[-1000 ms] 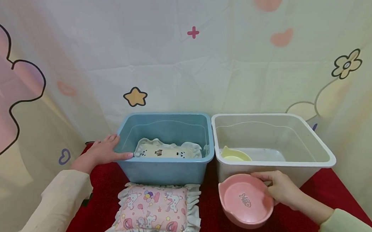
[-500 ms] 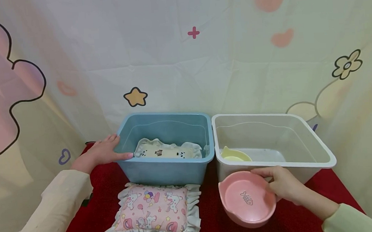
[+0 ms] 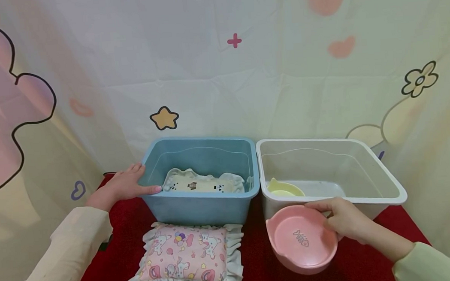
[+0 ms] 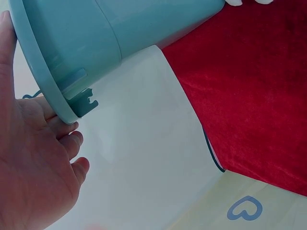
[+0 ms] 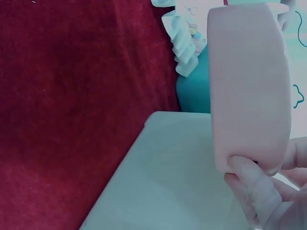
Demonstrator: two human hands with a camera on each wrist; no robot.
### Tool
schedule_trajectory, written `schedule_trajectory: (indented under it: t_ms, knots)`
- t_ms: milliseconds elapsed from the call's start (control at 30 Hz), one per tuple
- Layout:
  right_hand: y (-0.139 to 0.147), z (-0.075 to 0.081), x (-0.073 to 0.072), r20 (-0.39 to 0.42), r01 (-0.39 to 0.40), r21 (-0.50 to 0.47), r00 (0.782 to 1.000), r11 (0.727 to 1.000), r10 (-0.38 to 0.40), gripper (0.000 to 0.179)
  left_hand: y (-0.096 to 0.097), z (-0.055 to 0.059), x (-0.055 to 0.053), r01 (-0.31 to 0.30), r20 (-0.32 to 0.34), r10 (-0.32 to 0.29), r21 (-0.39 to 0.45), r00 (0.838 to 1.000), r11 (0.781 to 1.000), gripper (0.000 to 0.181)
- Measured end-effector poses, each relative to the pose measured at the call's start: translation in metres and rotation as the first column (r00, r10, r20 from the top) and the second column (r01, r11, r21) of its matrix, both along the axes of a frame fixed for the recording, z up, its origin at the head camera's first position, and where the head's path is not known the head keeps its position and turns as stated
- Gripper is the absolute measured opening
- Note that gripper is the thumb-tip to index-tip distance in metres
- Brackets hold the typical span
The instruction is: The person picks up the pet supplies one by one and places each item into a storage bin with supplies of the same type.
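In the head view, my left hand (image 3: pixel 129 185) rests at the left front corner of the blue bin (image 3: pixel 202 206), thumb lying along the front rim. The left wrist view has its fingers (image 4: pixel 72 143) loosely bent by the bin's rim. My right hand (image 3: pixel 346 221) pinches the right side of a pink cat-eared bowl (image 3: pixel 300 234), printed inside with a fishbone. The bowl is tilted with its inside toward the head camera, overlapping the front of the white bin (image 3: pixel 368 199) there. The right wrist view catches the bowl's outer wall (image 5: pixel 249 86), with the thumb (image 5: pixel 254 182) against it.
A frilled white cloth item (image 3: pixel 202 182) with small animal prints lies inside the blue bin. Inside the white bin sits a yellow bowl (image 3: pixel 286 189). A pink frilled cushion (image 3: pixel 189 254) lies on the red cloth (image 3: pixel 127 249) before the blue bin. Behind hangs a printed curtain (image 3: pixel 213 81).
My right hand has moved the pink bowl slightly up and to the right, and the bowl has turned a little. My left hand stays at the blue bin's corner.
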State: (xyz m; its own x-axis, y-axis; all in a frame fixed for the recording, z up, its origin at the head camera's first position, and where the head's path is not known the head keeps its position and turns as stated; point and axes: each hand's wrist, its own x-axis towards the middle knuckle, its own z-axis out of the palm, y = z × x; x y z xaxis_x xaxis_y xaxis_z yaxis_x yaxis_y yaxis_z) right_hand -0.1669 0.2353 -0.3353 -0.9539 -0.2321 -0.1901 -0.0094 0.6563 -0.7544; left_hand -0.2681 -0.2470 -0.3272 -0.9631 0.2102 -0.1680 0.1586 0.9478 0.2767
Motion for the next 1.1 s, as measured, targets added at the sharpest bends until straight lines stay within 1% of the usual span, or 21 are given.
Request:
schedule_trajectory:
  t_ms: [133,333,667,933,1100]
  knots:
    - [0.000,0.005,-0.002,0.014,-0.016,0.002,1.000,1.000,0.016,0.053,0.001,0.000,0.000,0.000,-0.001,0.000,-0.004,1.000,1.000,0.106]
    - [0.001,0.012,-0.003,0.025,-0.059,-0.021,0.998,0.998,0.059,0.052,0.002,0.001,0.001,0.003,0.000,-0.003,-0.009,1.000,1.000,0.105]
    - [0.002,0.020,-0.003,0.025,-0.084,-0.025,0.996,0.996,0.085,0.049,0.002,0.003,0.002,-0.001,0.003,0.001,-0.001,1.000,1.000,0.105]
    - [0.003,0.028,-0.005,-0.039,-0.121,-0.021,0.992,0.992,0.120,0.049,0.001,0.002,0.002,0.001,0.008,-0.001,0.005,1.000,1.000,0.106]
    - [0.006,0.035,-0.007,-0.086,-0.133,0.036,0.987,0.991,0.135,0.052,0.000,0.001,0.001,0.000,0.009,-0.001,0.003,1.000,1.000,0.107]
